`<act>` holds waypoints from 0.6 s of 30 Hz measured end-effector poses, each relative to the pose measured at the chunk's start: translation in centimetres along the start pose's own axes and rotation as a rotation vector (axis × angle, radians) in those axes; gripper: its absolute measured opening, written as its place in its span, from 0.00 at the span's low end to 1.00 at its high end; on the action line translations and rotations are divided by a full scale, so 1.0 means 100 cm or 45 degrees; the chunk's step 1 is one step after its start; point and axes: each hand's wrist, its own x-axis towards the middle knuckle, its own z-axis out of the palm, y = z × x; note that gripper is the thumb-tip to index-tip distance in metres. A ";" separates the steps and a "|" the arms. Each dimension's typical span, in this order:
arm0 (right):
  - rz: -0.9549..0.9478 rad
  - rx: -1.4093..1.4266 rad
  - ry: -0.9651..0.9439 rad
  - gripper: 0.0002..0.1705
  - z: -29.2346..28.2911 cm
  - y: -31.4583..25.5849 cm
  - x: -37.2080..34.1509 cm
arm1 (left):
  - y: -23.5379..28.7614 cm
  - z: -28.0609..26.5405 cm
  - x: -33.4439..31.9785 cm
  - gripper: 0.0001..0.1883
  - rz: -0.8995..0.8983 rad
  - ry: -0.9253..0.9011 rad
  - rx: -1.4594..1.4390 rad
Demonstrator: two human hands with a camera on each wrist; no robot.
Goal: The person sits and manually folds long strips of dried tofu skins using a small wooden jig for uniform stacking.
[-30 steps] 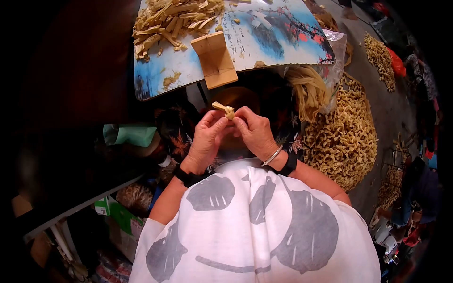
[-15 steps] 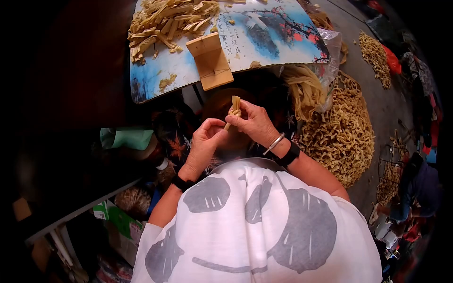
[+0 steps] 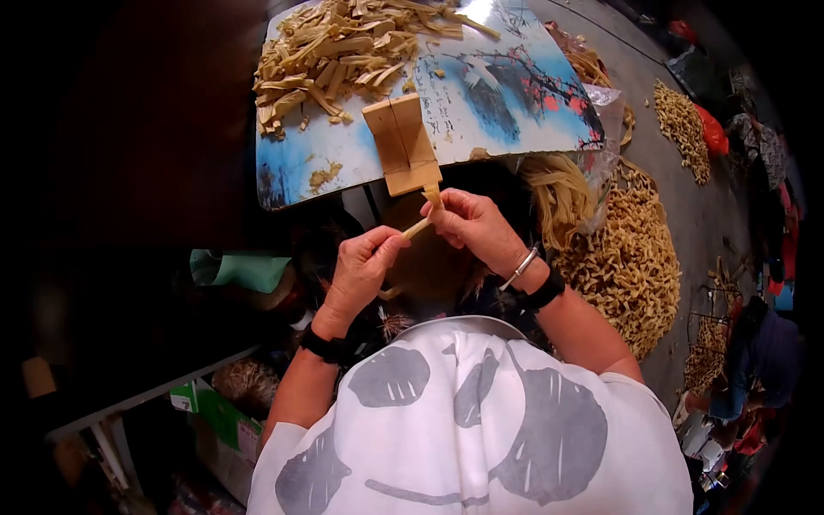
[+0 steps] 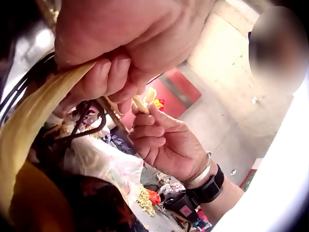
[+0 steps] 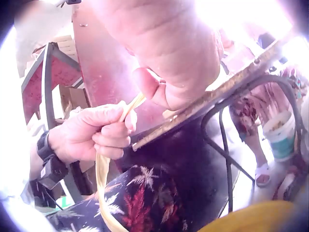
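Note:
A pale yellow strip (image 3: 416,229) stretches between the two hands in the head view. My left hand (image 3: 361,273) pinches it at its lower left; a loose length of the strip (image 5: 102,181) hangs below that hand in the right wrist view. My right hand (image 3: 481,230) grips the other end, with a folded tip (image 3: 433,196) standing above its fingers. Just past the right hand, a wooden block (image 3: 403,148) with a cord across it sits at the table edge. In the left wrist view the right hand (image 4: 169,145) pinches the folded piece (image 4: 144,101).
Many cut strips (image 3: 335,56) are heaped on the painted tabletop (image 3: 472,137). Long strips (image 3: 560,190) hang at its right, above a large pile of knotted pieces (image 3: 627,266) on the floor. A green item (image 3: 249,271) lies at the left.
The hands have moved apart, with the strip now pulled out between them. Earlier they were close together at a small knotted piece. The table appears lower in the head view.

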 end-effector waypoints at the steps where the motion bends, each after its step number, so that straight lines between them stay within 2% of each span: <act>1: -0.085 -0.029 0.029 0.08 -0.001 -0.006 0.008 | 0.013 -0.005 0.010 0.09 0.081 0.023 0.072; 3: -0.251 -0.091 0.103 0.10 -0.006 -0.015 0.028 | 0.029 -0.014 0.033 0.08 0.241 0.078 0.228; 4: -0.346 -0.258 0.194 0.10 -0.006 -0.022 0.035 | 0.032 -0.017 0.045 0.07 0.410 0.161 0.327; 6: -0.532 -0.583 0.392 0.10 -0.003 -0.038 0.048 | 0.037 -0.025 0.070 0.07 0.455 0.219 0.424; 11: -0.952 -0.818 0.677 0.08 -0.006 -0.038 0.090 | 0.039 -0.027 0.116 0.08 0.413 0.398 0.395; 15: -0.844 -1.141 0.663 0.05 -0.010 -0.015 0.111 | 0.019 -0.022 0.135 0.08 0.329 0.468 0.334; 17: -0.838 -1.138 0.617 0.06 -0.016 -0.010 0.111 | 0.011 -0.025 0.132 0.10 0.287 0.564 0.365; 18: -0.836 -1.136 0.597 0.06 -0.017 -0.012 0.109 | 0.010 -0.030 0.130 0.10 0.222 0.516 0.265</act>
